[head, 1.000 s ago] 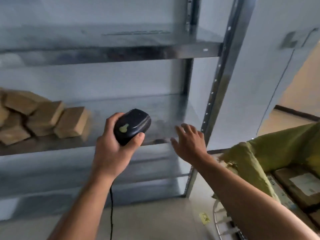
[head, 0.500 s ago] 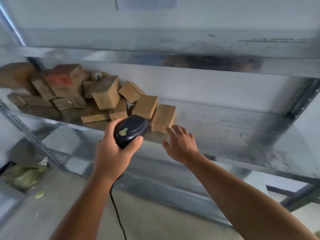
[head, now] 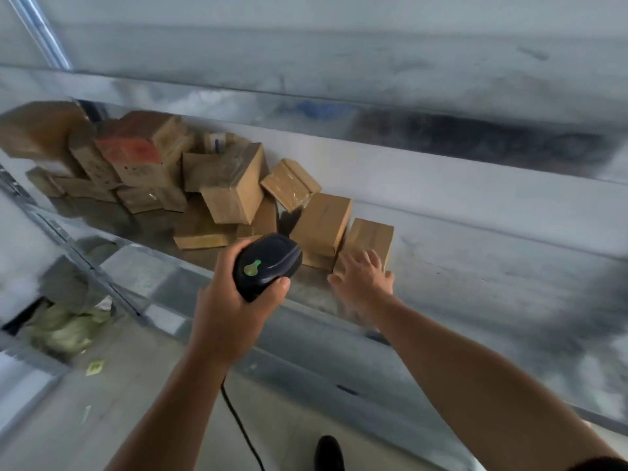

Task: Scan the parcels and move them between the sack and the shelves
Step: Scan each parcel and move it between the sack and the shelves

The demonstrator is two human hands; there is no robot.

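Several brown cardboard parcels (head: 224,185) lie heaped on the left half of a metal shelf (head: 475,266). My left hand (head: 231,300) grips a black corded barcode scanner (head: 266,265) with a green spot on top, held just in front of the shelf edge. My right hand (head: 362,280) reaches over the shelf edge with spread fingers that touch the rightmost parcel (head: 368,237), a small box leaning against its neighbour (head: 321,222). The sack named in the task is out of view.
A second shelf (head: 373,83) runs overhead. At the lower left, a crumpled greenish bag (head: 64,329) lies on the concrete floor (head: 136,402) under the rack. The scanner cable (head: 243,430) hangs down between my arms. A dark shoe tip (head: 328,452) shows at the bottom.
The view swung left from the rack's right end and the sack to the parcel heap. My right hand moved forward onto the rightmost parcel. The scanner stays in my left hand.
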